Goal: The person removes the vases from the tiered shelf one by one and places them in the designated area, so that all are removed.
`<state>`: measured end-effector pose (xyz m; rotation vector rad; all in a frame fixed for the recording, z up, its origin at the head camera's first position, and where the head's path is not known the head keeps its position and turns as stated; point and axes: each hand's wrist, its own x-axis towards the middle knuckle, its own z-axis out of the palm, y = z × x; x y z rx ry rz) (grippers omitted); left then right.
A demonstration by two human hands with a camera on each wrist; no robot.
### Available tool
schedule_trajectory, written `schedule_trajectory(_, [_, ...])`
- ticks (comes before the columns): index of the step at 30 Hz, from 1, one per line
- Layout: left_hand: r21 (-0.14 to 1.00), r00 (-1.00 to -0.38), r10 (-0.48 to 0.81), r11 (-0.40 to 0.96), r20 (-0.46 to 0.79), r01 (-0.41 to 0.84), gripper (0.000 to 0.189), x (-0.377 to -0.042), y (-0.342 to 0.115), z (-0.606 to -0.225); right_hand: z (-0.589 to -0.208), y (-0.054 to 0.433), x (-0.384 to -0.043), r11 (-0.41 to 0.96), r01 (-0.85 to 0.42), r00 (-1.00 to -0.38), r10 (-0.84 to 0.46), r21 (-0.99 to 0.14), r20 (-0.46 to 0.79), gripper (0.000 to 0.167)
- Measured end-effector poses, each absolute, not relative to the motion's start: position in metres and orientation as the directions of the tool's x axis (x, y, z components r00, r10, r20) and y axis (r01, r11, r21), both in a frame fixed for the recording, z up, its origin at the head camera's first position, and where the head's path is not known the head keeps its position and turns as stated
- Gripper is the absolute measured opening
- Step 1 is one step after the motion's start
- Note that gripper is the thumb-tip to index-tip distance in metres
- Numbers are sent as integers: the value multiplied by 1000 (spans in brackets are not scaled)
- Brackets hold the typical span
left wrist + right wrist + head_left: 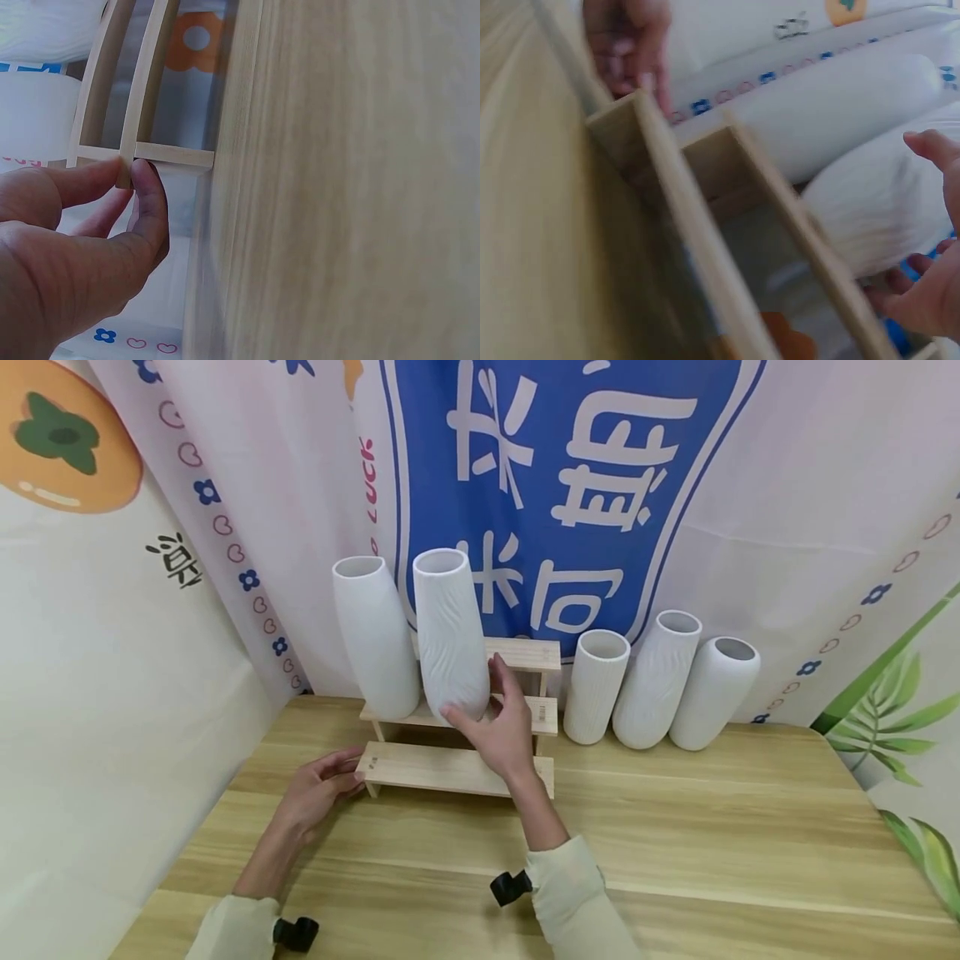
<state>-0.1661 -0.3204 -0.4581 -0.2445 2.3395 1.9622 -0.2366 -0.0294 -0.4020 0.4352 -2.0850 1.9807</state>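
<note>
A three-tier wooden stand sits on the table. My left hand pinches the left end of its lowest shelf between thumb and fingers, as the left wrist view shows up close. On the middle shelf stand a smooth white vase, at the left end, and a wavy-textured white vase beside it. Around the lower part of the wavy vase is my right hand, thumb in front and fingers at the right side. In the right wrist view, that thumb and the fingers are spread apart; contact with the vase is unclear.
Right of the stand, three more white vases stand in a row on the table: a ribbed one, a patterned one and a smooth one. A printed curtain hangs directly behind. The wooden tabletop extends forward and right.
</note>
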Motion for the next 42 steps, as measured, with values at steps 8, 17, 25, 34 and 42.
schedule_trajectory(8, [972,-984,-73,163,-161,-171,55,-167,-320,-457,-410,-41,-239,75,-391,-921,-36,-917,389,105])
schedule_trajectory(17, [971,-984,-77,167,-162,-173,55,-166,-321,-457,-405,-38,-236,205,-400,-907,48,-893,418,104])
schedule_trajectory(25, [971,-984,-76,167,-163,-174,55,-167,-321,-458,-400,-22,-230,231,-395,-904,76,-889,421,98])
schedule_trajectory(34, [972,-984,-77,163,-160,-171,55,-167,-321,-458,-399,3,-224,273,-381,-904,88,-883,418,97])
schedule_trajectory(42, [971,-984,-83,164,-160,-172,55,-166,-320,-458,-397,24,-218,295,-396,-893,96,-870,439,96])
